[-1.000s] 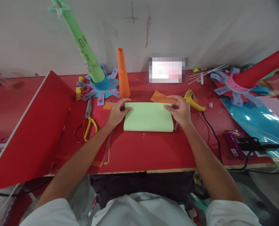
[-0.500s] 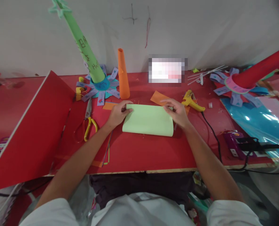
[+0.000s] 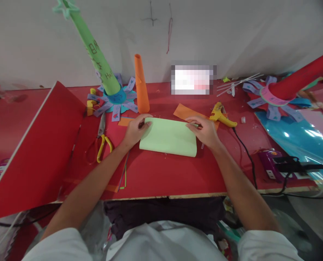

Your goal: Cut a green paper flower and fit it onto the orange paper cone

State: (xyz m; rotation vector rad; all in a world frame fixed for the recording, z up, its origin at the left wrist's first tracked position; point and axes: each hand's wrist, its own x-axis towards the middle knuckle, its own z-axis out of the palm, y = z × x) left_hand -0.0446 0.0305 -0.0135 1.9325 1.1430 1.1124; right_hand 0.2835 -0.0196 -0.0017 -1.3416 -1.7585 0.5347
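Note:
A light green sheet of paper point(image 3: 168, 137), curved over along its near edge, lies between my hands above the red table point(image 3: 161, 177). My left hand point(image 3: 136, 131) pinches its far left corner, thumb on top. At the far right corner, my right hand point(image 3: 203, 131) grips the sheet between thumb and fingers. An orange paper piece point(image 3: 187, 111) lies just behind my right hand. Beyond my left hand stands an orange paper cone point(image 3: 142, 87), upright. The undersides of the fingers are hidden by the paper.
Yellow-handled scissors point(image 3: 103, 141) lie left, beside a raised red board point(image 3: 39, 152). A yellow glue gun point(image 3: 221, 115) with a black cord rests right, near a purple box point(image 3: 273, 165). A green paper tower point(image 3: 96, 54) stands back left; a red one point(image 3: 305, 78) leans at right.
The green sheet has shifted slightly left and turned a little, its right end now lower. Both hands keep their hold on its far corners.

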